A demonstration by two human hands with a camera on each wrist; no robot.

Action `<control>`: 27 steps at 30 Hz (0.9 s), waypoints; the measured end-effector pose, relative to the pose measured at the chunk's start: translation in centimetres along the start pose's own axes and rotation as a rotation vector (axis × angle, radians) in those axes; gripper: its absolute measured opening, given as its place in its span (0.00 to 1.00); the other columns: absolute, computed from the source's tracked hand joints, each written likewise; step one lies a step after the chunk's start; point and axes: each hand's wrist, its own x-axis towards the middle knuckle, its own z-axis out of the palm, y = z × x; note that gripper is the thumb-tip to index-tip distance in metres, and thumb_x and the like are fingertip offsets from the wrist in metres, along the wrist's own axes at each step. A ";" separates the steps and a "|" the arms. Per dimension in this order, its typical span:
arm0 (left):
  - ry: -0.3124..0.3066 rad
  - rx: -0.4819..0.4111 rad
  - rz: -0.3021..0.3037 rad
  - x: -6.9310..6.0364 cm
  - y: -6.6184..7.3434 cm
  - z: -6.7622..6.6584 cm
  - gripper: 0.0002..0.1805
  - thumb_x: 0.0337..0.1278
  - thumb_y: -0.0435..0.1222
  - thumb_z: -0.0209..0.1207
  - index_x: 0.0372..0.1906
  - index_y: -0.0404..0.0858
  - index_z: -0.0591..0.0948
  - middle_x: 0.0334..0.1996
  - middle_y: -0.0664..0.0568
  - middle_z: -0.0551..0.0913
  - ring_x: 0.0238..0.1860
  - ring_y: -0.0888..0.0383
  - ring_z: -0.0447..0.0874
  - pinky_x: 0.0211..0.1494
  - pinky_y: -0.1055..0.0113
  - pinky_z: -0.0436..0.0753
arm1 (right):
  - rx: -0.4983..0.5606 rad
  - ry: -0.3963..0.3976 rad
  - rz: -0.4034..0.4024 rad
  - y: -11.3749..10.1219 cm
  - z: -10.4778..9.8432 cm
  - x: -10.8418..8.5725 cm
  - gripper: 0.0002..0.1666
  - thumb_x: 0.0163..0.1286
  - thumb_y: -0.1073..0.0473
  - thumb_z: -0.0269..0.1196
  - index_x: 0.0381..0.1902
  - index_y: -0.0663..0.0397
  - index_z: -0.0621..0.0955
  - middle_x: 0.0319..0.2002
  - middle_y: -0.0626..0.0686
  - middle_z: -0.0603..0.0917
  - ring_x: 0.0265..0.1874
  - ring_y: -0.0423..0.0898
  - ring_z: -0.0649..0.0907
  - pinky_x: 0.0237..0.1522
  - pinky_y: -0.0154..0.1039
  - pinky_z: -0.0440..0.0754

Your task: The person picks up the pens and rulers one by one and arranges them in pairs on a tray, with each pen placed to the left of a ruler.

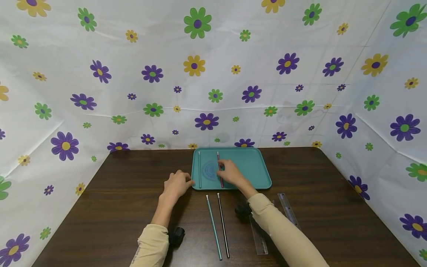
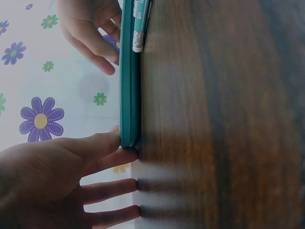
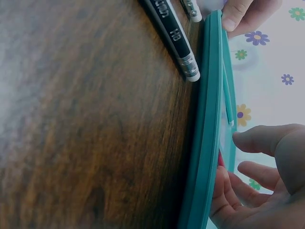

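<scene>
A teal tray [image 1: 248, 167] lies at the table's back edge. My left hand [image 1: 177, 183] is at its front left corner, with thumb and index finger pinching the rim and the other fingertips on the table. Over the tray hovers my right hand [image 1: 231, 172], beside a red pencil [image 1: 220, 174]. Thumb and fingers stand apart in the right wrist view, and some fingers touch or nearly touch the red pencil. Left of it in the tray are a blue see-through protractor [image 1: 209, 170] and a teal pencil [image 1: 199, 168].
In front of the tray, another teal pencil [image 1: 214, 228] and a black pencil [image 1: 223, 226] lie side by side on the wooden table [image 1: 116, 207]. A clear ruler [image 1: 258, 237] lies partly under my right forearm, with a second ruler [image 1: 287, 207] to its right.
</scene>
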 end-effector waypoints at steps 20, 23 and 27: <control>0.002 -0.004 -0.001 0.0 0.1 -0.1 0.19 0.65 0.47 0.62 0.53 0.39 0.85 0.58 0.39 0.78 0.58 0.36 0.72 0.55 0.33 0.74 | -0.069 -0.044 -0.077 -0.3 -1.6 -2.5 0.38 0.63 0.58 0.70 0.69 0.64 0.72 0.60 0.66 0.75 0.60 0.62 0.73 0.63 0.61 0.70; 0.002 -0.002 0.002 0.0 0.1 -0.1 0.19 0.65 0.47 0.62 0.53 0.39 0.85 0.58 0.39 0.78 0.58 0.36 0.72 0.55 0.32 0.74 | -0.081 -0.042 -0.095 -0.3 -1.6 -3.1 0.37 0.65 0.55 0.69 0.68 0.64 0.72 0.59 0.65 0.75 0.59 0.62 0.73 0.61 0.61 0.72; 0.002 -0.004 0.000 0.0 0.1 0.0 0.19 0.65 0.47 0.62 0.53 0.40 0.85 0.57 0.39 0.78 0.59 0.36 0.72 0.56 0.32 0.73 | -0.110 -0.043 -0.116 -0.2 -1.7 -3.7 0.36 0.68 0.52 0.67 0.69 0.63 0.72 0.60 0.65 0.75 0.59 0.62 0.74 0.59 0.61 0.74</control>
